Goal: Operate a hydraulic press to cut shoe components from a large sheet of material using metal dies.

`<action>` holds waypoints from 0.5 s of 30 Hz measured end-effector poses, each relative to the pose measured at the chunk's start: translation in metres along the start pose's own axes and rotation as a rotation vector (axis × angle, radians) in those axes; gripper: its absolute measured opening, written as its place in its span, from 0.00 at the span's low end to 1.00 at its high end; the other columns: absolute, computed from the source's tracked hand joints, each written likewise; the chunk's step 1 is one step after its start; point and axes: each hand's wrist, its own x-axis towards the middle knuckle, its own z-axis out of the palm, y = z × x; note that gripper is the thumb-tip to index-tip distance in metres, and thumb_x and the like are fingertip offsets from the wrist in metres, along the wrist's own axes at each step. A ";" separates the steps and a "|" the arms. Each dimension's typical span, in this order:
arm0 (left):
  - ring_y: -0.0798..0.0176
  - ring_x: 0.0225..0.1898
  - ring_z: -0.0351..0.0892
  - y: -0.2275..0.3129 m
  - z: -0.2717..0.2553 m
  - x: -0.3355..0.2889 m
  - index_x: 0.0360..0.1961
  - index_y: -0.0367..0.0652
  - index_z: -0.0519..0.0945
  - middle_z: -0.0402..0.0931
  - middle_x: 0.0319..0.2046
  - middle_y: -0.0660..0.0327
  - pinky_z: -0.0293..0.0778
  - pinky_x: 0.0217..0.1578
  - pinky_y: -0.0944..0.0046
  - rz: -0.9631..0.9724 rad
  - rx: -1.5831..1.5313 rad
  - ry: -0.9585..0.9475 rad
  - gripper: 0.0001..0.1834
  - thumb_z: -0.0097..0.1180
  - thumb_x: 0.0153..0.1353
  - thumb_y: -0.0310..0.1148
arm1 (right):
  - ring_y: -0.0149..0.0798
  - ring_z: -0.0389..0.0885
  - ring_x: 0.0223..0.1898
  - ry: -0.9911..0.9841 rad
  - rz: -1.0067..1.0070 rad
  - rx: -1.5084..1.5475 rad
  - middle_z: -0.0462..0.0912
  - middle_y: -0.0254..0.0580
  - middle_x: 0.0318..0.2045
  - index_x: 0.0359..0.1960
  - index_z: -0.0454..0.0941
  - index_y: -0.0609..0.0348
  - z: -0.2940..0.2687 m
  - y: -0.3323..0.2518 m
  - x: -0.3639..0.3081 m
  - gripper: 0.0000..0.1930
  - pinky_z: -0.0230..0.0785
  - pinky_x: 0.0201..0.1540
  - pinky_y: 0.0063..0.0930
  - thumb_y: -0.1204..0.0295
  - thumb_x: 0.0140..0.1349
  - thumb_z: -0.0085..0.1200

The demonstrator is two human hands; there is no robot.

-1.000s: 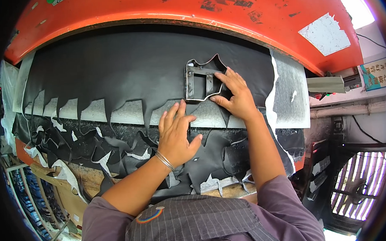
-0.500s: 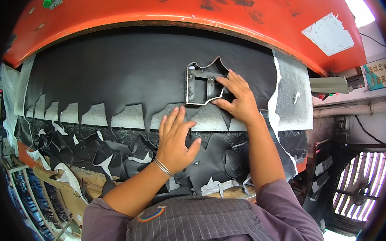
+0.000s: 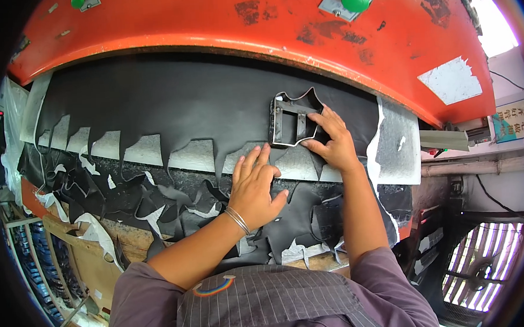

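Note:
A metal cutting die [image 3: 301, 126] with a wavy outline and inner crossbars stands on a sheet of black leather-like material [image 3: 154, 101]. My right hand [image 3: 336, 145] grips the die's right side, the fingers over its upper edge and the thumb lower down. To the left and nearer me, my left hand [image 3: 253, 184] rests on the sheet's cut edge, fingers stretched out and thumb apart, holding nothing. Its fingertips lie close to the die's lower left corner. Along the near edge of the sheet, a row of cut-out gaps bares the pale board [image 3: 399, 151] underneath.
A large orange machine beam [image 3: 197, 26] with green buttons [image 3: 355, 1] spans the far side, above the sheet. Black offcuts with white backing [image 3: 179, 219] lie heaped along the near edge. At the right are a pipe [image 3: 478, 167] and a fan [image 3: 483, 271].
The whole view has shifted, bringing a second green button into sight on the beam. Both hands and the die keep about the same places on the sheet.

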 end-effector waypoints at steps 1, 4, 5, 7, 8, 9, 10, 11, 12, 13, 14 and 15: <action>0.41 0.69 0.48 0.001 -0.001 -0.002 0.42 0.43 0.70 0.55 0.66 0.39 0.38 0.66 0.43 -0.007 -0.007 -0.006 0.21 0.62 0.50 0.40 | 0.56 0.65 0.63 -0.018 0.010 0.003 0.72 0.62 0.57 0.52 0.77 0.52 0.000 -0.001 -0.002 0.32 0.54 0.66 0.45 0.59 0.42 0.71; 0.41 0.69 0.47 0.006 -0.006 -0.007 0.45 0.43 0.72 0.56 0.65 0.39 0.40 0.67 0.45 -0.002 0.032 -0.045 0.24 0.64 0.50 0.41 | 0.57 0.63 0.64 -0.039 0.019 -0.009 0.70 0.62 0.58 0.55 0.75 0.52 -0.001 -0.004 -0.008 0.34 0.54 0.66 0.45 0.58 0.43 0.70; 0.41 0.69 0.47 0.010 -0.013 -0.010 0.45 0.43 0.72 0.56 0.65 0.39 0.40 0.67 0.45 0.010 0.043 -0.028 0.24 0.64 0.50 0.41 | 0.57 0.63 0.64 -0.057 0.029 -0.013 0.69 0.62 0.59 0.57 0.74 0.51 -0.004 -0.008 -0.010 0.36 0.53 0.66 0.45 0.58 0.43 0.70; 0.42 0.68 0.51 0.011 -0.032 -0.010 0.49 0.43 0.74 0.56 0.65 0.41 0.47 0.66 0.49 -0.129 -0.293 0.033 0.25 0.65 0.51 0.39 | 0.57 0.63 0.64 -0.052 0.090 -0.067 0.68 0.60 0.60 0.64 0.65 0.53 -0.015 -0.031 -0.015 0.43 0.55 0.65 0.44 0.58 0.44 0.70; 0.47 0.67 0.57 0.004 -0.054 -0.009 0.50 0.43 0.75 0.58 0.65 0.45 0.55 0.64 0.53 -0.136 -0.345 0.144 0.24 0.65 0.52 0.36 | 0.56 0.65 0.63 0.038 0.107 0.015 0.69 0.60 0.59 0.64 0.63 0.55 -0.023 -0.042 -0.018 0.44 0.57 0.64 0.43 0.58 0.44 0.70; 0.51 0.64 0.63 -0.003 -0.076 -0.004 0.47 0.42 0.77 0.63 0.63 0.48 0.60 0.62 0.55 -0.155 -0.417 0.283 0.20 0.64 0.53 0.34 | 0.55 0.66 0.62 0.127 0.133 0.089 0.69 0.59 0.59 0.64 0.62 0.58 -0.033 -0.050 -0.025 0.45 0.58 0.63 0.42 0.58 0.44 0.70; 0.55 0.59 0.69 -0.009 -0.111 0.006 0.44 0.41 0.78 0.71 0.55 0.51 0.64 0.59 0.57 -0.059 -0.310 0.424 0.17 0.64 0.53 0.33 | 0.53 0.70 0.59 0.213 0.216 0.097 0.72 0.57 0.57 0.64 0.61 0.62 -0.042 -0.053 -0.033 0.45 0.62 0.61 0.41 0.61 0.45 0.71; 0.58 0.53 0.73 -0.023 -0.143 0.011 0.44 0.40 0.78 0.76 0.49 0.54 0.67 0.55 0.59 -0.058 -0.350 0.594 0.14 0.61 0.57 0.32 | 0.46 0.76 0.53 0.246 0.266 0.127 0.76 0.52 0.52 0.64 0.62 0.61 -0.051 -0.066 -0.032 0.42 0.68 0.55 0.37 0.63 0.48 0.70; 0.60 0.50 0.75 -0.049 -0.182 0.010 0.45 0.38 0.78 0.78 0.46 0.56 0.69 0.52 0.60 -0.158 -0.412 0.697 0.13 0.57 0.62 0.33 | 0.42 0.78 0.49 0.268 0.278 0.202 0.77 0.50 0.49 0.64 0.62 0.61 -0.064 -0.093 -0.024 0.40 0.70 0.50 0.34 0.65 0.50 0.69; 0.61 0.48 0.77 -0.061 -0.213 0.010 0.47 0.38 0.77 0.78 0.46 0.56 0.71 0.48 0.61 -0.048 -0.270 0.944 0.15 0.55 0.64 0.36 | 0.38 0.80 0.44 0.290 0.299 0.270 0.78 0.48 0.46 0.64 0.63 0.61 -0.074 -0.116 -0.018 0.38 0.72 0.45 0.30 0.67 0.52 0.68; 0.64 0.48 0.76 -0.073 -0.243 0.005 0.53 0.37 0.73 0.77 0.47 0.57 0.70 0.48 0.64 -0.055 -0.039 1.106 0.20 0.54 0.65 0.39 | 0.31 0.79 0.32 0.417 0.131 0.342 0.79 0.43 0.35 0.58 0.67 0.62 -0.075 -0.124 -0.013 0.31 0.71 0.34 0.24 0.67 0.54 0.67; 0.65 0.51 0.74 -0.083 -0.268 0.000 0.57 0.35 0.69 0.74 0.51 0.55 0.68 0.50 0.66 0.011 0.006 1.239 0.25 0.50 0.67 0.42 | 0.31 0.79 0.32 0.432 0.118 0.343 0.79 0.43 0.35 0.58 0.67 0.62 -0.076 -0.137 -0.009 0.31 0.71 0.34 0.24 0.67 0.54 0.67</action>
